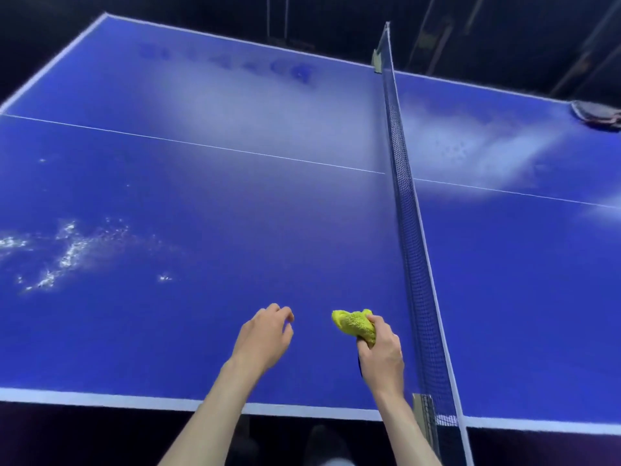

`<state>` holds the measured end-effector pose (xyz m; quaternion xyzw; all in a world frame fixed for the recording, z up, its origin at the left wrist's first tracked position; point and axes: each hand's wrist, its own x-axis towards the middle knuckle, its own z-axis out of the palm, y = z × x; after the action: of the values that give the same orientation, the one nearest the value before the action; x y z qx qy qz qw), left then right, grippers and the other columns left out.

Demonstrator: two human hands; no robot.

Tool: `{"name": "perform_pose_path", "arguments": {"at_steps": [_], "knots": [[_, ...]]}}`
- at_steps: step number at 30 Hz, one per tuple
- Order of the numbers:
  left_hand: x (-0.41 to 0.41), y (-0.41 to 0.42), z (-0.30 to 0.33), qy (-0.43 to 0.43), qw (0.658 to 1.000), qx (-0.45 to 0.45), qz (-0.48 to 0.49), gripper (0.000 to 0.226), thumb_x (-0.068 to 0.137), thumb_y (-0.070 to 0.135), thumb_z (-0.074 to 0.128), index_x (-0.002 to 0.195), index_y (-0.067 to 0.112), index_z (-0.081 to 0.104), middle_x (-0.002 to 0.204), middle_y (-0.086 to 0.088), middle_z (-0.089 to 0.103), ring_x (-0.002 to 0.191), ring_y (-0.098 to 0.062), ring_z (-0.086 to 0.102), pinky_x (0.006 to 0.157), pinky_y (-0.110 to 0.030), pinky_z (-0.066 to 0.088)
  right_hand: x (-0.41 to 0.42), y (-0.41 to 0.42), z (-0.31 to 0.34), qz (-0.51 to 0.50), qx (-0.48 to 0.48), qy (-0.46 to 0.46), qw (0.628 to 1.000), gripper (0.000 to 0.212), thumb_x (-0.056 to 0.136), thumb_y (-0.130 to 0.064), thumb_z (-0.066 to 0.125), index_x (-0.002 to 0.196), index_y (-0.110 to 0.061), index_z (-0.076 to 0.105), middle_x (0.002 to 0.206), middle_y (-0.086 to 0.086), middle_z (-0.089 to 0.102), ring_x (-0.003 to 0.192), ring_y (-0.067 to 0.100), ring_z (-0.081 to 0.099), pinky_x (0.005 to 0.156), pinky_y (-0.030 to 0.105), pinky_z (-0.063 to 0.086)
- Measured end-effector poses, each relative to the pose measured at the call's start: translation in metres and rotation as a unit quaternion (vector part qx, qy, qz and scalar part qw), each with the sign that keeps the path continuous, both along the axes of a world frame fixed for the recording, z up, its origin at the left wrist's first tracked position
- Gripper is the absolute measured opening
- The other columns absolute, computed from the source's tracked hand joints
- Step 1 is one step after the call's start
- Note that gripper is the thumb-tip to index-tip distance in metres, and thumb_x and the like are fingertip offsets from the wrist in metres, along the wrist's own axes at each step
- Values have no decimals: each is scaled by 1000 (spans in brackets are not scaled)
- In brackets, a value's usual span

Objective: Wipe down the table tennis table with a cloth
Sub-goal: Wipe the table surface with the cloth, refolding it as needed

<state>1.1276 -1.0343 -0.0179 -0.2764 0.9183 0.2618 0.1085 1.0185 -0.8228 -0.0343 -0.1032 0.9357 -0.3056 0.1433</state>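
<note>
The blue table tennis table (208,210) fills the view, with white edge lines and a thin centre line. My right hand (381,353) grips a bunched yellow-green cloth (354,324) just above the near part of the table, close to the net. My left hand (265,334) hovers beside it with fingers loosely curled and holds nothing. White wet or dusty smears (64,253) lie on the near left of the surface.
The dark net (408,210) runs across the table from its near clamp (423,406) to the far post. A paddle (596,117) lies at the far right edge. Hazy pale patches mark the far half. Dark surroundings lie beyond the table.
</note>
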Motion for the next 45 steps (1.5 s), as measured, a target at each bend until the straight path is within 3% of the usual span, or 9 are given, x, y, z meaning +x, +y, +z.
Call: {"name": "perform_pose_path", "arguments": {"at_steps": [9,13,16,19,25,30,35,38,45], "knots": [[-143,-73,-31,10,999,33,31,30,101,29,48,130,24,55,125,3,51,112,-22,50,84,-36,48,-81,-47,-17,-44,11,-25,999,47,87,-12,72,129,-31,65,106,-21,59,101,14,54,80,30,39],[-219,-98,-55,27,992,62,111,39,99,24,50,138,24,52,144,5,46,132,-20,44,104,-39,42,-150,-73,-36,-37,-16,-31,999,48,87,-12,69,130,-34,65,113,-26,61,108,13,61,84,28,43],[-267,-110,-79,19,990,46,129,46,103,29,47,149,31,43,165,3,28,154,-18,19,124,-43,22,-215,-96,-47,-34,-33,-13,999,49,87,-11,68,129,-36,65,117,-22,65,108,15,62,82,30,45],[-295,-119,-111,-43,993,5,106,53,108,41,33,159,42,22,171,6,2,158,-17,-2,128,-45,9,-291,-124,-53,-34,-30,24,999,49,86,-12,69,128,-36,66,120,-15,67,106,18,61,78,32,43],[-304,-112,-147,-39,990,-62,123,55,105,43,37,158,44,25,171,7,11,158,-22,8,124,-51,26,-449,-195,-84,-21,-23,106,994,47,85,-12,71,128,-30,67,127,-5,67,112,28,60,85,38,47],[-305,-111,-152,-41,986,-100,130,58,95,47,31,152,45,40,165,8,30,151,-24,31,99,-51,55,-536,-231,-131,26,18,123,992,58,84,-7,69,138,-27,61,140,-2,60,130,28,53,103,44,47],[-310,-117,-154,-41,983,-144,107,56,95,41,40,150,44,44,163,6,36,148,-25,38,92,-48,58,-523,-218,-164,40,25,169,984,64,79,-4,70,139,-22,59,144,7,57,136,33,50,116,47,40],[-310,-118,-152,-60,982,-144,106,56,99,38,50,153,46,38,166,9,26,153,-22,29,105,-46,52,-481,-195,-161,42,37,160,986,65,77,-5,74,138,-23,60,146,6,57,137,32,52,114,48,42],[-314,-123,-126,-104,986,-111,66,57,105,44,30,159,49,12,171,11,1,157,-21,7,111,-42,42,-325,-117,-148,31,65,129,989,75,72,-8,82,140,-30,59,151,-1,51,135,26,51,111,50,41]]}}
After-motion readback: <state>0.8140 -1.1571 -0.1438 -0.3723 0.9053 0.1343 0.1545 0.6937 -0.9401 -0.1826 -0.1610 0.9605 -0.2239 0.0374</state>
